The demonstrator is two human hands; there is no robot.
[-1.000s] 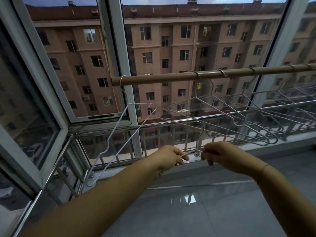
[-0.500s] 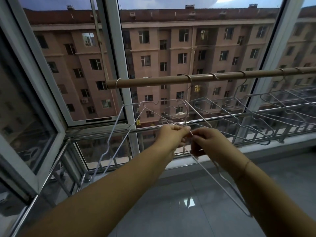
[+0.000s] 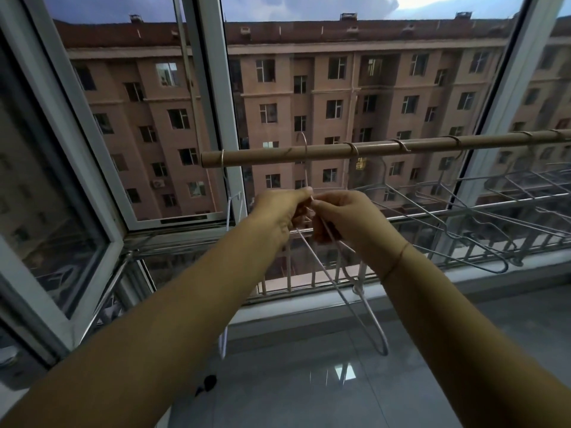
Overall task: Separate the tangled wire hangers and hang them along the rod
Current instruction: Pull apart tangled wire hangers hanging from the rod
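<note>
View from the person's head, looking out through a tall window at dusk. A brown rod (image 3: 432,143) ran level across the window, from the middle of the view out to the right edge. Just below its left part, the left hand (image 3: 276,213) and the right hand (image 3: 350,222) met, knuckles almost touching. Both had their fingers curled in around the neck of one white wire hanger (image 3: 357,290), the left thumb and forefinger nipping the wire at the top and the right fingers wrapped round it lower down. The hook of that hanger rose from between the hands and crossed the rod; whether it sat on the rod could not be told. Its body hung down and to the right, below the right wrist, over a glossy grey tiled floor (image 3: 309,396). Another hanger (image 3: 222,156) hung from the rod's left end. Several more hangers (image 3: 353,148) were hooked along the rod to the right, their bodies spread out towards a metal railing (image 3: 525,239). A brick apartment building (image 3: 309,88) filled the view outside
</note>
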